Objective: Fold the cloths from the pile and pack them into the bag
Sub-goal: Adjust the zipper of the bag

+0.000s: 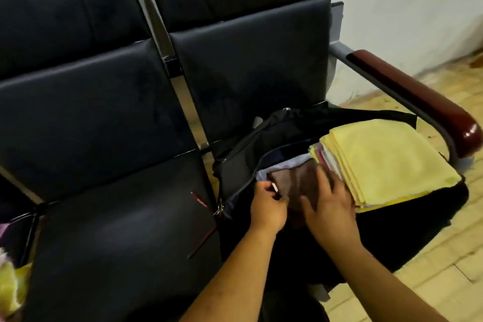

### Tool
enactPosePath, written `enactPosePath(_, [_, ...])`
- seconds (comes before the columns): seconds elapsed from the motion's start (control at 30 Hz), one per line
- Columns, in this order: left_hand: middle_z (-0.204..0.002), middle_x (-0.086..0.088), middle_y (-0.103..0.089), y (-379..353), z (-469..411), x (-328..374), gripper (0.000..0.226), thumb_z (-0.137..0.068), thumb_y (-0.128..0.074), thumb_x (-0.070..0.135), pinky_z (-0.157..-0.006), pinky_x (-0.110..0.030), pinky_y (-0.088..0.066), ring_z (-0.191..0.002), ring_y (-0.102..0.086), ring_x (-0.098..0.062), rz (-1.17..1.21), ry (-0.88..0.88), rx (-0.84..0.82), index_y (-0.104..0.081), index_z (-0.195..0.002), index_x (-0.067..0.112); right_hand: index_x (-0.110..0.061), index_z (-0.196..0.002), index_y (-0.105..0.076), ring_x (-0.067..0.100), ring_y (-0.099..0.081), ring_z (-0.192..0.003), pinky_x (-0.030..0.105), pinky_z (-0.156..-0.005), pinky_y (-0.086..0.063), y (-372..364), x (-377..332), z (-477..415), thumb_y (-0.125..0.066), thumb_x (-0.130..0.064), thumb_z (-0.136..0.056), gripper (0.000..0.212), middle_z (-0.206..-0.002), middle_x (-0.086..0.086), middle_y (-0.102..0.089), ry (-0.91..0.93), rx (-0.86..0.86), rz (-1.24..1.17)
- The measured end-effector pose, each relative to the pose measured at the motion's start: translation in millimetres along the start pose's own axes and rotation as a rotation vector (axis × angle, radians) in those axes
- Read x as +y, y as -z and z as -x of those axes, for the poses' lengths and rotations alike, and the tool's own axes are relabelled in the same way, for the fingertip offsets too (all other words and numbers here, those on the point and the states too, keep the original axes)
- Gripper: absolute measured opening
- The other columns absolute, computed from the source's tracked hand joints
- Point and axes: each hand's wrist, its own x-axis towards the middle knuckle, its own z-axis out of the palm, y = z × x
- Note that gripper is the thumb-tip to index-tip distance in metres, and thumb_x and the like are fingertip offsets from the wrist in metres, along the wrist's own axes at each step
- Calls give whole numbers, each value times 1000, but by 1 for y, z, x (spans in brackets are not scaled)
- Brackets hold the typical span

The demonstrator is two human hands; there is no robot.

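A black bag [251,144] lies unzipped on the right-hand seat. Inside it, a stack of folded yellow cloths [386,162] fills the right part, with pink and white edges showing at its left side. A folded brown cloth [295,183] lies in the left part of the bag on a pale lilac cloth [285,163]. My left hand [266,208] pinches the near left edge of the brown cloth. My right hand [328,206] presses on the brown cloth with straight fingers, beside the yellow stack. The unfolded pile [10,287] shows at the bottom left edge, blurred.
Dark padded seats [112,230] in a row fill the left and middle. A brown armrest [423,102] on a grey metal arm runs past the bag's right side. Beyond it are a white wall and a tan tiled floor [428,285].
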Motion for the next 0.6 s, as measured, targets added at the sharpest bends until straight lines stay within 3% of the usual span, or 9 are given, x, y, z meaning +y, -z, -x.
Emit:
enactPosePath(0.1, [-118,-4,-70,-15,-12,-6,38,-89,-75,27,-93,-33,-53,-110,-67,-26,-94,17,30,-56,-119,17,-24,-157,-37,41,-28,-150,60,-112,-38,-27,16,9,-66,-41,-90,75,-164,19,-25,68,-123,200])
enactPosePath(0.23, [-108,2,-60,-20,-25,-4,35,-92,-73,28,-89,-30,-51,-108,-65,-26,-121,5,33,-57,-122,18,-35,-162,-15,30,5,-158,51,-125,-11,-35,31,4,-41,-47,-104,65,-171,8,3,84,-295,186])
enactPosePath(0.37, [-103,-1,-70,-22,-31,6,16,-92,-72,25,-83,-33,-55,-96,-68,-25,-105,-41,91,-62,-104,21,-35,-162,-12,29,9,-157,49,-125,-9,-33,28,-8,-39,-47,-105,64,-171,8,5,128,-277,179])
enactPosePath(0.47, [-100,-1,-70,-19,-34,10,16,-92,-72,24,-77,-32,-54,-92,-69,-23,-83,-70,133,-58,-100,21,-35,-163,-11,32,7,-157,49,-125,-13,-39,30,-18,-41,-46,-105,67,-171,13,4,157,-280,174])
enactPosePath(0.6, [-109,-7,-66,-8,-35,1,19,-96,-65,20,-79,-32,-48,-102,-66,-30,-422,-109,145,-47,-103,19,-37,-163,0,32,12,-156,49,-124,-15,-44,32,-27,-45,-51,-102,77,-170,11,14,146,-391,229])
